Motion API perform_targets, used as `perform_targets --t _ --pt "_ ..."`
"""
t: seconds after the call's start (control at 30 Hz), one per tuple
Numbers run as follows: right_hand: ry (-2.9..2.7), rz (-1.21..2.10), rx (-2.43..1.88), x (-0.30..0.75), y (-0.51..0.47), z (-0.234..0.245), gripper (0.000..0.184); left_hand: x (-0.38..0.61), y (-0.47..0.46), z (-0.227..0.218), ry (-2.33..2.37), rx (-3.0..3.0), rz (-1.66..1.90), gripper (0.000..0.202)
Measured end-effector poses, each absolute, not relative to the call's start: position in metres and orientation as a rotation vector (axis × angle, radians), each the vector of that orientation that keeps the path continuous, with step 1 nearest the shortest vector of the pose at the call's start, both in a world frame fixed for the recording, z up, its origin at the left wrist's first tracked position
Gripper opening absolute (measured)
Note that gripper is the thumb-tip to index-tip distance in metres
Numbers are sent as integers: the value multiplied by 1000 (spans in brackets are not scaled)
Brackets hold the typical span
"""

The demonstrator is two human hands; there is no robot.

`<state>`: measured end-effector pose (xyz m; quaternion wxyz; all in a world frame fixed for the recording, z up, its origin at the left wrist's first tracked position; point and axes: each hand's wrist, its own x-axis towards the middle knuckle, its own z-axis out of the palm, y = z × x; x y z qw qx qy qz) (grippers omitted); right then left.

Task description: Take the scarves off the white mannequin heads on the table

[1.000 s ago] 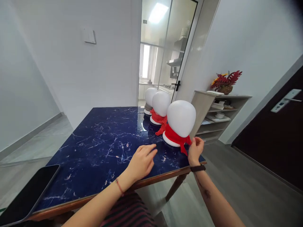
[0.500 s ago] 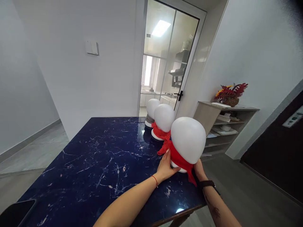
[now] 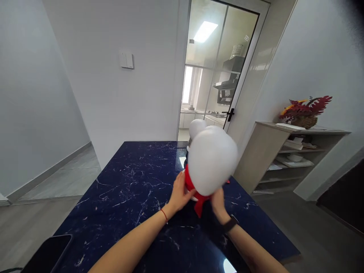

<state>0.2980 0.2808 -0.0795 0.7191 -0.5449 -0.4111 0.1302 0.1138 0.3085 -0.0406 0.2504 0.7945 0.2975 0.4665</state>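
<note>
Both my hands grip a white foam mannequin head with a red scarf tied round its neck, lifted and blurred above the dark blue marble table. My left hand clasps the left of its base, with a red string on that wrist. My right hand, with a black watch on its wrist, holds the base from the right near the hanging scarf end. Behind it stands another white head, mostly hidden.
A dark tablet lies at the table's near left corner. A glass door to a kitchen stands behind the table. At right, a low shelf unit carries a basket of red flowers. Grey floor surrounds the table.
My hands closed on the nearest head's base, then lifted it off the table's right edge and brought it toward the middle. The view has shifted right and forward.
</note>
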Motion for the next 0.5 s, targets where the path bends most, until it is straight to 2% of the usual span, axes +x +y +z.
perform_targets --t 0.1,0.2,0.37,0.5 --pt "-983 545 -1158 229 331 -50 51 62 349 -46 933 2019 1398 64" --pt "-1016 648 -1156 174 370 -37 49 19 386 -51 929 1873 1425 60" --pt "-1055 704 -1141 134 403 -54 48 -22 424 -65 926 1734 1440 62" --pt "-1062 817 -1040 136 413 -71 44 -28 435 -78 1045 1633 1451 52"
